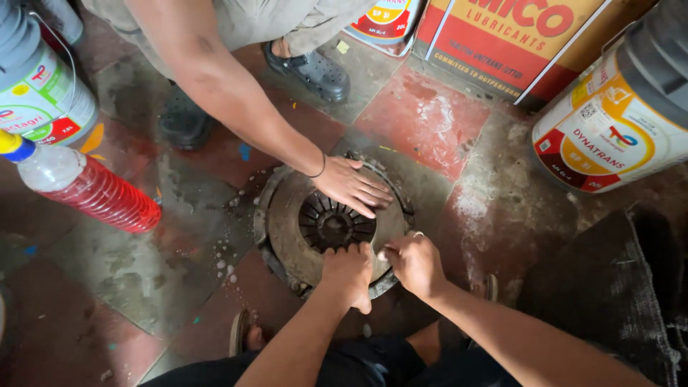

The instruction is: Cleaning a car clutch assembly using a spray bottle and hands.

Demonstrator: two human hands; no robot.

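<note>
On a stained red-and-grey tiled floor, hemmed in by a white lubricant drum and a red-and-yellow oil tin, a rusty clutch pressure plate lies flat so it can be pressed from above. My left hand and right hand curl over its near rim, seemingly gripping the edge, fingertips hidden. A co-worker's hand spreads flat on the far side, steadying it. A bottle of red fluid lies nearby
</note>
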